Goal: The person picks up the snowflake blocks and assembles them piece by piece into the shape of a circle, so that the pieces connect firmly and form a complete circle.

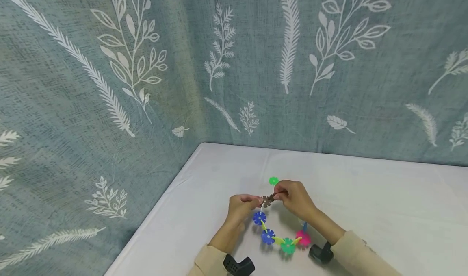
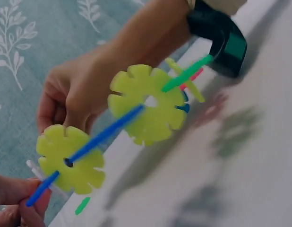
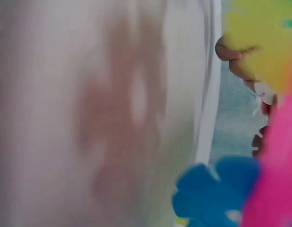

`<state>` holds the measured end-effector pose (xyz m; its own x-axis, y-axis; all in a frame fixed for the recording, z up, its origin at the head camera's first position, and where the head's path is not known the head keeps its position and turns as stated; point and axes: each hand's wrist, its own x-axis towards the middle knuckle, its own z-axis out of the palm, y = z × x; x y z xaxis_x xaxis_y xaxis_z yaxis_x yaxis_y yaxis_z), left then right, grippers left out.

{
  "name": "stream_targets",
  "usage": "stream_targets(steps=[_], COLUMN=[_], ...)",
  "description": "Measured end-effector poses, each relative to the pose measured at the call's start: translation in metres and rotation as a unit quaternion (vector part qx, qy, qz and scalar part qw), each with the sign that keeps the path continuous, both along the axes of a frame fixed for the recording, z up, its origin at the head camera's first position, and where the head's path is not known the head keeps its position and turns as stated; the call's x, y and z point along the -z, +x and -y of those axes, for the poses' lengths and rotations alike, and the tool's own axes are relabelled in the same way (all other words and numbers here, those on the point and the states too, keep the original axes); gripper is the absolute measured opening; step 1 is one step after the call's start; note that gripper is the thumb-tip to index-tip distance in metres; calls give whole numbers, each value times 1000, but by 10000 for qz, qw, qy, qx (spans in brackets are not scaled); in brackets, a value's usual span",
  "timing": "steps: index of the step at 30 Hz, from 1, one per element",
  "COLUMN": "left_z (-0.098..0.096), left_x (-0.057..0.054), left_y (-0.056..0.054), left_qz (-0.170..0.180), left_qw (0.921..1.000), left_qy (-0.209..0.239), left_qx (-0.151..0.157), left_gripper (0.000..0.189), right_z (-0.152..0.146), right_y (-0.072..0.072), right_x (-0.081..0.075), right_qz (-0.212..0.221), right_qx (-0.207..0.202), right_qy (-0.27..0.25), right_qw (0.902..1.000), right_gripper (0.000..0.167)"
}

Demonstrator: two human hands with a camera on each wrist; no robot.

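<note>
A hanging chain of flower-shaped, notched plastic discs joins blue (image 1: 268,236), yellow, green (image 1: 288,246) and pink (image 1: 303,238) pieces. My left hand (image 1: 239,207) pinches the chain's upper left end, where a white disc seen edge-on meets a brown notched disc (image 1: 265,201). Just right of it, my right hand (image 1: 295,198) pinches a second brown disc, its fingertips covering part of it. In the left wrist view, yellow discs (image 2: 70,158) and edge-on blue discs (image 2: 106,135) hang between the hands. Past the right forearm, the chain's far end is partly hidden.
A loose bright green disc (image 1: 274,181) lies on the white table (image 1: 351,203) beyond the hands. Patterned blue-green cloth (image 1: 256,64) hangs behind and to the left of the table. Dark devices (image 1: 239,265) are worn on both wrists.
</note>
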<state>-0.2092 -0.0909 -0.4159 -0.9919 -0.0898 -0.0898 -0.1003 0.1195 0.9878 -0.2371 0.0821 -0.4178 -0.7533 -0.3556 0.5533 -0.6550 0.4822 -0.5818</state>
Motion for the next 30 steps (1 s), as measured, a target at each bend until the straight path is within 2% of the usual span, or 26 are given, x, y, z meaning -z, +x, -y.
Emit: stream_targets(steps=[4, 10, 16, 21, 24, 26, 27, 30], left_z=[-4, -6, -8, -8, -6, -4, -3, -1], left_x=[-1, 2, 4, 7, 7, 6, 5, 4], left_y=[3, 5, 4, 4, 3, 3, 3, 4], left_qz=[15, -37, -75, -139, -511, -956, -1202, -1870], left_qw=[9993, 9971, 9958, 9967, 9978, 9917, 9852, 9562], left_qy=[313, 661, 715, 516, -150, -831, -1214, -2242], left_qx=[-217, -385, -570, -619, -390, -207, -148, -204], left_gripper=[18, 17, 15, 13, 11, 10, 9, 10], right_z=[1, 3, 6, 7, 2, -1, -3, -7], right_y=[0, -1, -1, -2, -6, -9, -10, -15], right_x=[2, 3, 4, 5, 4, 4, 4, 5], right_qz=[152, 498, 303, 133, 301, 529, 633, 977], right_qx=[-3, -46, -17, -149, -394, -599, -692, -922], right_qy=[-352, -547, -432, -180, -30, -15, -32, -111], right_qw=[9993, 9973, 9986, 9996, 9988, 9968, 9956, 9909], right_gripper=[12, 10, 13, 13, 11, 9, 8, 5])
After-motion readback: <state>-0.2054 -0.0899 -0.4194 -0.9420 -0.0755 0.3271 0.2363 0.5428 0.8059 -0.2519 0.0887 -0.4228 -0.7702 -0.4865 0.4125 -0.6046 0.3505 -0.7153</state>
